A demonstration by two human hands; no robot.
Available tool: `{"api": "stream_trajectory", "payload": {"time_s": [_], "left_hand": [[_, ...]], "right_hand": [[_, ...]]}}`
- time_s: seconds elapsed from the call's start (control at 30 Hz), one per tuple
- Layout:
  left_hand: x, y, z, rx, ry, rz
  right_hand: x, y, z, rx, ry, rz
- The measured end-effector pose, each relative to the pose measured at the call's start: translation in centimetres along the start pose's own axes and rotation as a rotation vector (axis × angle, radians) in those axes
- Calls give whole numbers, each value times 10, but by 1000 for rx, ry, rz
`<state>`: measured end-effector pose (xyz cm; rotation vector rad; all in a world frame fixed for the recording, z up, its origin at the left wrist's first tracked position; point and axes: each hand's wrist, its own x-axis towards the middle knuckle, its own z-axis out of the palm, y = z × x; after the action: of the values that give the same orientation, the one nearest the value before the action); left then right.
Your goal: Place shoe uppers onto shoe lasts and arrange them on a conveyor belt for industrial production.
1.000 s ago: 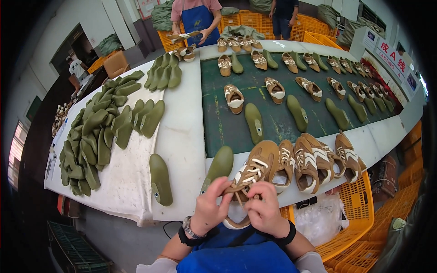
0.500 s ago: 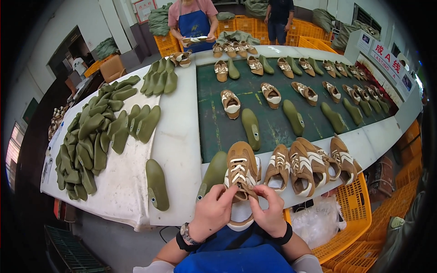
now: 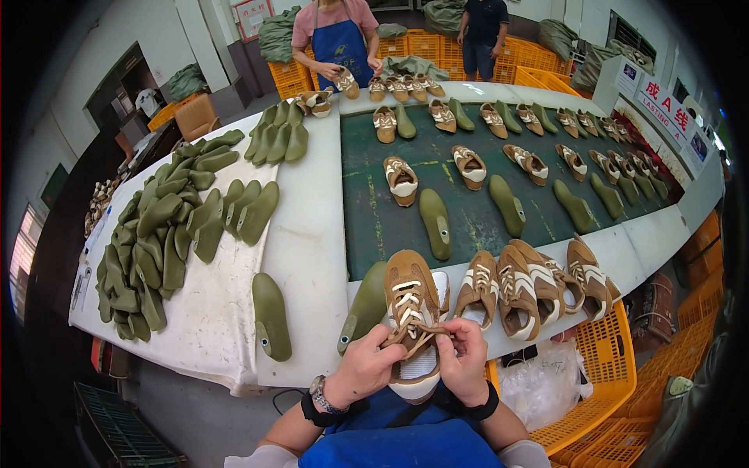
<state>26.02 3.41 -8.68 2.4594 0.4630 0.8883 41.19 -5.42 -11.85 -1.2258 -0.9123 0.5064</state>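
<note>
At the table's near edge a brown and white sneaker (image 3: pixel 409 292) stands with its toe pointing away from me and its heel nearest me. My left hand (image 3: pixel 365 366) and my right hand (image 3: pixel 466 363) are at its opening, one on each side. Between them runs a brown shoelace (image 3: pixel 425 337), and the fingers of both hands are pinched on it. Just left of the sneaker lies a green shoe last (image 3: pixel 365 308), partly behind my left hand. Another green last (image 3: pixel 271 316) rests farther left. Several similar brown sneakers (image 3: pixel 521 292) stand close together on the right.
A heap of green lasts (image 3: pixel 148 242) covers the white table's left side. Rows of sneakers and lasts stand on the dark green belt (image 3: pixel 476 230) ahead. An orange crate (image 3: pixel 605 366) with clear plastic bags is at my right. Across the table a co-worker (image 3: pixel 337 47) handles a sneaker.
My right hand has risen slightly, and the lace now stretches in loops between both hands above the sneaker's opening. Across the table, the co-worker has turned and lowered a sneaker toward the tabletop.
</note>
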Motion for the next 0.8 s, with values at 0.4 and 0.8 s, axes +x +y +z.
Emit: {"api": "stream_trajectory", "payload": {"time_s": [0.4,0.8], "left_hand": [[-13,9,-3,-146,-40,-123],[-37,-51,-48,290,198,-221]], "right_hand": [[13,6,-17,-451,-4,-270],[12,18,-30,-360,32,-52]]}}
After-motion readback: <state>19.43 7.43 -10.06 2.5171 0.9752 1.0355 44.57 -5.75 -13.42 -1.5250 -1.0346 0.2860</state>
